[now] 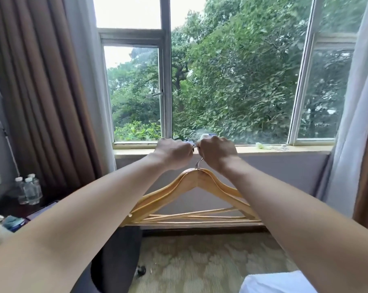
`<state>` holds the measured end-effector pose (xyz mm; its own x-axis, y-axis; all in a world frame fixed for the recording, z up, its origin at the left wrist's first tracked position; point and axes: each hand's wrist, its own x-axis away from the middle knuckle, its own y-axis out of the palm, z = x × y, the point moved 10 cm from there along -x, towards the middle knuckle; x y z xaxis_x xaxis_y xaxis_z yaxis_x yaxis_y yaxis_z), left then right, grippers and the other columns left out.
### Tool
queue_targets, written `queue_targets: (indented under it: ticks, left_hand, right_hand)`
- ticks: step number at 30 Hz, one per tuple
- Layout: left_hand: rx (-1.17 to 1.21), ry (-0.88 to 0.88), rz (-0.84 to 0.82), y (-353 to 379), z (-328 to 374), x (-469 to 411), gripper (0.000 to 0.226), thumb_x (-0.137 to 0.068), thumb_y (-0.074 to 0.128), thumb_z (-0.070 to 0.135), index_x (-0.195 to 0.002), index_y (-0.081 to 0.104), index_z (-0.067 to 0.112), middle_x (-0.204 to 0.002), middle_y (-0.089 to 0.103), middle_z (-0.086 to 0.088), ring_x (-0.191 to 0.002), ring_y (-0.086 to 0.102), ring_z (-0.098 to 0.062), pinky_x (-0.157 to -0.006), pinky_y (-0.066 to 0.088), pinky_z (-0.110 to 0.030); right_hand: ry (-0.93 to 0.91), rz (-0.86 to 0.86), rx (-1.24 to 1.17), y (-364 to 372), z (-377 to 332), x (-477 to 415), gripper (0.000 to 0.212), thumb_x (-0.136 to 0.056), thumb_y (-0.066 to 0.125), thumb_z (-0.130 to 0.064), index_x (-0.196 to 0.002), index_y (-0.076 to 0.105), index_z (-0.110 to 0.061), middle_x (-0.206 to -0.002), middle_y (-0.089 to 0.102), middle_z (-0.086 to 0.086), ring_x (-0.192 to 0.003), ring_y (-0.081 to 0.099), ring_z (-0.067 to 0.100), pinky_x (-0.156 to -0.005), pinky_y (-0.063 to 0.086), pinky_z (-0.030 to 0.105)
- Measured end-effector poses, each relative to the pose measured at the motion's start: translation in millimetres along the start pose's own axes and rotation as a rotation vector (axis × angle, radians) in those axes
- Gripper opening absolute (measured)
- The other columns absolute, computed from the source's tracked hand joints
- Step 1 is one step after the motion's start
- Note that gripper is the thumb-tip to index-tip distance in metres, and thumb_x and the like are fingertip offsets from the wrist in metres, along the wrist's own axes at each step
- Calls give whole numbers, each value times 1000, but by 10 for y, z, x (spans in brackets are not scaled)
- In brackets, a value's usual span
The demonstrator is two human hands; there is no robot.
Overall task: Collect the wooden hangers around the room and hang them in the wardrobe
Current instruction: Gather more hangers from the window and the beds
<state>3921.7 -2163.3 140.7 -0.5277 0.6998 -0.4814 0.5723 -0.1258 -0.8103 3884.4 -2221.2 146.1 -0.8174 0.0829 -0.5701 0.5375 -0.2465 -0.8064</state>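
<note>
Your left hand [172,153] and right hand [217,152] are both fisted around the metal hooks [199,162] of a bunch of wooden hangers [191,199], held up before the windowsill [284,149]. The hangers dangle between your forearms, above the carpet [191,263]. Water bottles [29,190] stand on the desk [14,208] at left.

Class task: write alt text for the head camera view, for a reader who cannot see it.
Both hands, left and right, grip the metal hooks of several wooden hangers bunched together, held up before a window onto green trees. Water bottles stand on a desk at left.
</note>
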Motion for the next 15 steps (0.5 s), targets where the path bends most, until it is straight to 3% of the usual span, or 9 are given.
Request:
queue_targets:
  ticks: [2,6,15]
  left_hand:
    - [9,21,4,116,-64,-159,34,-100,30,27,-70,40,16,-67,48,2,-65,49,-21,-51,23,-26]
    - [-8,84,-22,364,-45,-468,27,-97,33,25,-85,56,18,-91,67,-5,-75,57,-24,-60,32,-28]
    - [7,136,-24,901,48,-1207,28,-96,35,24,-99,61,15,-101,68,-8,-90,65,-29,-65,37,-31]
  right_hand:
    - [24,-11,19,132,32,-144,20,-96,43,-12,-100,63,-11,-95,66,10,-89,65,30,-75,49,36]
    - [85,-42,21,390,194,-364,24,-97,41,-16,-106,63,-11,-103,64,13,-96,64,34,-77,48,37]
    - [147,-41,52,901,684,-858,21,-97,39,-15,-108,56,-10,-100,66,13,-95,64,34,-76,45,35]
